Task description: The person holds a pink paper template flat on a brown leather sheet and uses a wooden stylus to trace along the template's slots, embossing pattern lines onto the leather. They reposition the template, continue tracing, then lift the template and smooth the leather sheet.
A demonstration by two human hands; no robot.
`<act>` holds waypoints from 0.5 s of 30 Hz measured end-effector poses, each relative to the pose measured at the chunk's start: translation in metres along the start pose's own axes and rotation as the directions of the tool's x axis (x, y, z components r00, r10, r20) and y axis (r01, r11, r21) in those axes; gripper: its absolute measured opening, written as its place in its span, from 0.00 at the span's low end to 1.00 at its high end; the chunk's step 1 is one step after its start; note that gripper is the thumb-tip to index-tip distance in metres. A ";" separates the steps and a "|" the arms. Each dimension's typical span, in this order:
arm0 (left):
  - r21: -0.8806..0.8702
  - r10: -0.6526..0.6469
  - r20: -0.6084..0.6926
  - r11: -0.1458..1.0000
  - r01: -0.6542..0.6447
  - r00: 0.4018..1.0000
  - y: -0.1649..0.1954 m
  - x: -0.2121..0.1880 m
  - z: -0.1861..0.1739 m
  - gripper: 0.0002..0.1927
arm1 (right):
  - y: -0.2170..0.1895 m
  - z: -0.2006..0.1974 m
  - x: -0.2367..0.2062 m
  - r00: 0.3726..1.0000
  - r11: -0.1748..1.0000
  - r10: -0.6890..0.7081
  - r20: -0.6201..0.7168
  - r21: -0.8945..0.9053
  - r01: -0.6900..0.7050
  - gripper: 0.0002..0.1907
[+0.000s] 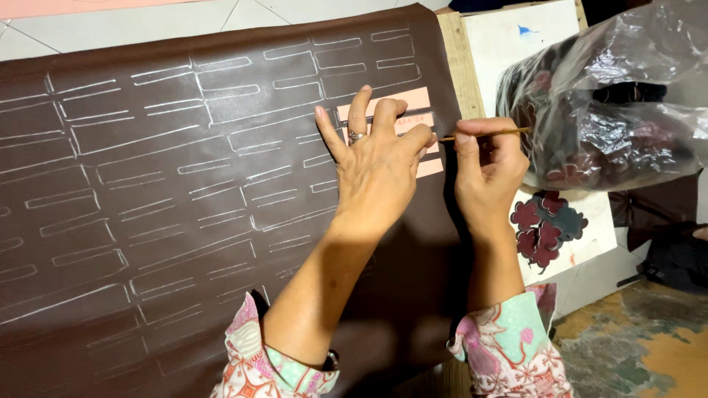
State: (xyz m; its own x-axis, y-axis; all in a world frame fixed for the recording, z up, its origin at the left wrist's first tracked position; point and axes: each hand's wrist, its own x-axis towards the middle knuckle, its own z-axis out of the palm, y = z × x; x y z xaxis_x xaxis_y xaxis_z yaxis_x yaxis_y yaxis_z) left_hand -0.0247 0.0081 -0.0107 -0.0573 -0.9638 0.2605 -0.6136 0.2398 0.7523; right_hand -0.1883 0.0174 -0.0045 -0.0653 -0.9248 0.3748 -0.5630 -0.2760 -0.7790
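A large brown sheet (pixel 147 309) covered with several white outlined rectangles lies spread across the work surface. My left hand (pixel 376 162), wearing a ring, presses a pink card template (pixel 417 99) flat near the sheet's right edge, fingers spread. My right hand (pixel 487 166) grips a thin brown pencil-like marker (pixel 509 132), its tip at the template's right side.
A wooden board edge (pixel 457 66) runs beside the sheet. A clear plastic bag (pixel 612 103) of dark cut pieces sits at the right, above dark red and grey flower-shaped cutouts (pixel 546 228) on a white panel. Tiled floor (pixel 110 26) shows at the top.
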 end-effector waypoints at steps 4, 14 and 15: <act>-0.030 0.009 -0.014 1.000 -0.010 1.000 0.000 0.001 -0.001 0.07 | 0.001 -0.004 0.000 1.000 1.000 -0.022 0.016 0.013 0.022 0.04; -0.055 0.019 0.078 0.998 -0.015 0.997 -0.003 0.004 -0.020 0.18 | -0.006 -0.005 -0.004 0.997 0.965 0.076 0.015 0.252 -0.077 0.05; -0.063 0.019 0.078 0.998 -0.014 0.997 -0.003 0.005 -0.022 0.18 | -0.006 -0.004 -0.004 0.996 0.957 0.068 0.049 0.279 -0.079 0.05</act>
State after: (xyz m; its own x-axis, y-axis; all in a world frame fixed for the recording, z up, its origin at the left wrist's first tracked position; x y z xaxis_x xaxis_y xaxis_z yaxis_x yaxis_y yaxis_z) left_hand -0.0055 0.0050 0.0014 -0.1305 -0.9652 0.2267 -0.5618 0.2604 0.7853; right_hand -0.1878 0.0239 0.0010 -0.0628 -0.9532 0.2958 -0.3034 -0.2641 -0.9156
